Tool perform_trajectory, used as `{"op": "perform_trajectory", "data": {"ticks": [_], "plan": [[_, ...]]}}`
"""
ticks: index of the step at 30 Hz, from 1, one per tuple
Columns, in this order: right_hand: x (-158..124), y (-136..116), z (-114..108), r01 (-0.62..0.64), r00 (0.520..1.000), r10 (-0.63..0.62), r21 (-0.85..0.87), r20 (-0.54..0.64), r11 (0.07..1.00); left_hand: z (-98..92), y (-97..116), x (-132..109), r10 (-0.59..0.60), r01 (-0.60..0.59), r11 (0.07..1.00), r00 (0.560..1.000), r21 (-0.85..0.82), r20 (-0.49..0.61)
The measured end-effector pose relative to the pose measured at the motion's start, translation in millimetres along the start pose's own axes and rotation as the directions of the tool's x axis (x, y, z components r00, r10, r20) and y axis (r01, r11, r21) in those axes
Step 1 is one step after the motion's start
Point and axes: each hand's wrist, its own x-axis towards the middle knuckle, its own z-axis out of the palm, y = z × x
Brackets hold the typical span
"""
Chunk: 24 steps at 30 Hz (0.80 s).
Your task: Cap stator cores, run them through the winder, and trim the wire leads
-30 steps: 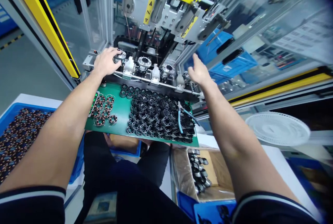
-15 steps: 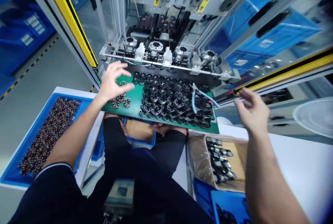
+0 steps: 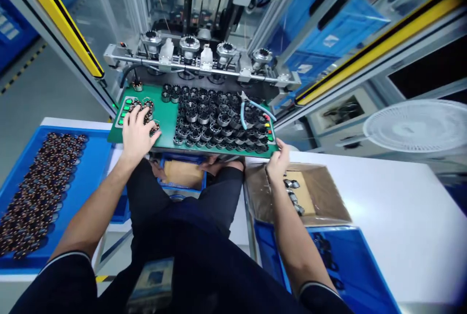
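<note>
Copper-wound rings [image 3: 149,104] lie in a small cluster on the left part of the green board [image 3: 168,123], under and around my left hand [image 3: 137,131]; they are round, so no ring has a long side to point anywhere, and those I can make out sit flat with their holes facing up; the board's own long axis runs from left to right in front of me, along the machine's rail [image 3: 219,71]. My left fingers are spread and bent down over the rings, pointing away from me, though I cannot tell whether they pinch one; my right hand [image 3: 278,162] is at the board's near right corner, its fingers curled by the edge, and whether they grip it I cannot tell. Black rings [image 3: 204,113] crowd the middle and right of the board, with blue-handled pliers [image 3: 242,113] lying over them, nose toward the machine. One second ago my left hand was up at the leftmost holder [image 3: 151,39] and my right reached out near the rail's right end; half a second ago the left hovered, thumb and fingers apart, and the right hung well off the board; now both have come down to it, while the pliers have stayed on the black rings.
</note>
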Motion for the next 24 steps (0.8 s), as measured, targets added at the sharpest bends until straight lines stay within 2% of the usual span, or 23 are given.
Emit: {"op": "perform_trajectory", "data": {"ticks": [2, 5, 7, 8, 10, 12, 14, 16, 18, 19, 21, 22, 23, 24], "plan": [[2, -3, -9, 0.030, 0.997, -0.027, -0.044, 0.067, 0.999, -6.8, 5, 0, 0.003, -0.004, 1.000, 1.000, -0.025, -0.028], [3, -13, -17, 0.069, 0.988, -0.055, -0.088, 0.147, 0.994, -25.3, 24, -9, -0.024, -0.001, 0.992, 0.981, -0.126, -0.195], [6, -21, -18, 0.085, 0.983, -0.066, -0.102, 0.171, 0.991, -36.9, 42, -22, -0.076, -0.017, 0.954, 0.953, -0.300, -0.295], [8, -24, -18, 0.092, 0.982, -0.072, -0.106, 0.176, 0.990, -40.8, 51, -31, -0.110, -0.030, 0.908, 0.945, -0.418, -0.307], [12, -31, -22, 0.109, 0.979, -0.088, -0.110, 0.183, 0.988, -44.0, 65, -51, -0.159, -0.044, 0.771, 0.953, -0.636, -0.259], [15, -39, -30, 0.129, 0.976, -0.106, -0.111, 0.191, 0.985, -42.3, 76, -72, -0.157, -0.027, 0.655, 0.973, -0.755, -0.170], [10, -48, -40, 0.148, 0.975, -0.128, -0.107, 0.180, 0.983, -38.5, 83, -89, -0.110, 0.005, 0.633, 0.991, -0.774, -0.083], [-8, -60, -50, 0.165, 0.983, -0.156, -0.087, 0.098, 0.983, -34.1, 89, -99, -0.050, 0.025, 0.639, 0.999, -0.769, -0.009], [-42, -78, -54, 0.154, 0.987, -0.155, -0.022, -0.053, 0.988, -28.6, 95, -104, 0.026, 0.034, 0.612, 0.998, -0.790, 0.062], [-65, -89, -54, 0.147, 0.986, -0.144, 0.032, -0.079, 0.989, -25.0, 98, -104, 0.068, 0.038, 0.586, 0.993, -0.809, 0.096], [-116, -116, -48, 0.114, 0.993, -0.119, 0.177, 0.015, 0.978, -16.1, 104, -103, 0.154, 0.053, 0.541, 0.975, -0.839, 0.160], [-141, -130, -42, 0.019, 0.973, -0.096, 0.343, 0.210, 0.939, -10.8, 107, -103, 0.193, 0.057, 0.530, 0.963, -0.846, 0.186], [-164, -144, -35, -0.123, 0.894, -0.101, 0.455, 0.437, 0.882, -5.3, 110, -103, 0.227, 0.054, 0.530, 0.952, -0.846, 0.203], [-183, -156, -27, -0.248, 0.805, -0.129, 0.527, 0.579, 0.813, 0.4, 113, -104, 0.257, 0.048, 0.543, 0.941, -0.839, 0.220]]}}
